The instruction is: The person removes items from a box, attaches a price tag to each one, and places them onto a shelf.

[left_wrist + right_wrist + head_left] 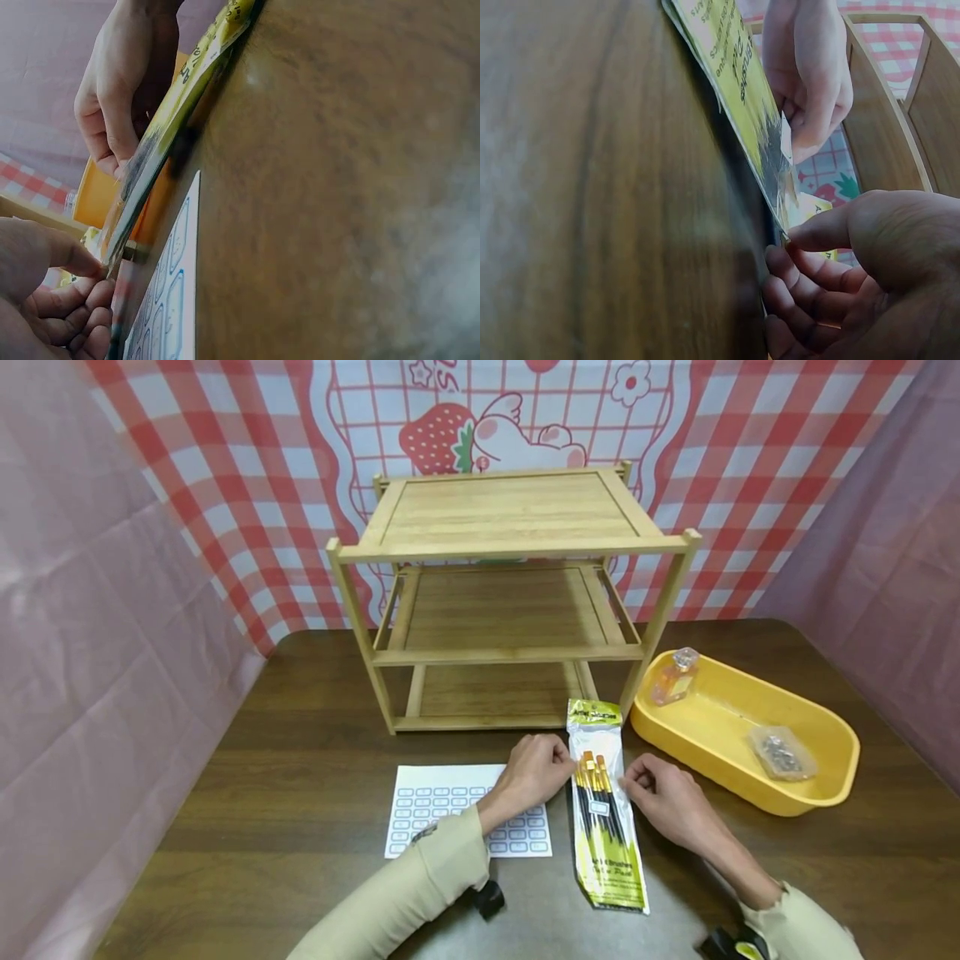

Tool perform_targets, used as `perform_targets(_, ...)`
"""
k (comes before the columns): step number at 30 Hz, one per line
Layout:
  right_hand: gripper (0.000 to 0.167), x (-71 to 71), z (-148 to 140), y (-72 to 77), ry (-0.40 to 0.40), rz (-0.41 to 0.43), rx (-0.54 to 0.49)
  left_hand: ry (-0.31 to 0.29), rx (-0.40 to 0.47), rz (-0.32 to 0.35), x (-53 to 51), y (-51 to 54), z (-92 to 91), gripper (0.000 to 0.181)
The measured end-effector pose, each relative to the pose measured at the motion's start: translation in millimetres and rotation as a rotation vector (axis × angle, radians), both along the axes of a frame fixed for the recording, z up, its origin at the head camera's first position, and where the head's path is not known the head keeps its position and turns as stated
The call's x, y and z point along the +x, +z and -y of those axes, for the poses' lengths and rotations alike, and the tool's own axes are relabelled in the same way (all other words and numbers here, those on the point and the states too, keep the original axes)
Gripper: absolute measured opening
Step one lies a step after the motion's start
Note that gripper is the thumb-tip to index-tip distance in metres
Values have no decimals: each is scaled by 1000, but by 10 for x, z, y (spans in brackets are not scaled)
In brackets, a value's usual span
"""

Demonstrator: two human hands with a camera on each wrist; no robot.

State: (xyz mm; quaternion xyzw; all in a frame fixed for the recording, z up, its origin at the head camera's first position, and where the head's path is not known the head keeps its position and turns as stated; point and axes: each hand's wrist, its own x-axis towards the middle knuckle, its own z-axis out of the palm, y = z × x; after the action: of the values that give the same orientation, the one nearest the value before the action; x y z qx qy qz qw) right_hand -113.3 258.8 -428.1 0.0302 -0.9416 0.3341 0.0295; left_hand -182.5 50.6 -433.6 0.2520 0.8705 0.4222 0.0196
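Observation:
A long packet of artist brushes [609, 860], white and yellow-green with a clear window, is held by its two long edges between the hands. My left hand [536, 768] pinches the left edge between thumb and fingers, and my right hand [666, 797] pinches the right edge. Through the window show several brushes with dark handles and orange-brown tips, and a small white label [599, 808] sits over them. Beneath my left forearm lies a white sheet of blue-framed labels [420, 814], partly covered. In the left wrist view the packet [176, 97] appears edge-on, slightly above the table.
A three-tier wooden shelf [517, 654] stands behind the packet. To the right, a yellow basin [843, 752] contains a pink perfume bottle [675, 678] and a small clear packet of metallic bits [782, 755]. Checked cloth [247, 468] hangs behind the dark wooden table [225, 827].

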Motion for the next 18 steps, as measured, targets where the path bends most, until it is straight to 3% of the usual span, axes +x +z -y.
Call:
perform_targets(13, 8, 44, 17, 20, -13, -46, -48, 30, 55, 93, 75, 56, 5, 5)
perform_targets(18, 5, 52, 12, 34, -29, -70, -88, 40, 167, 143, 99, 78, 6, 5)
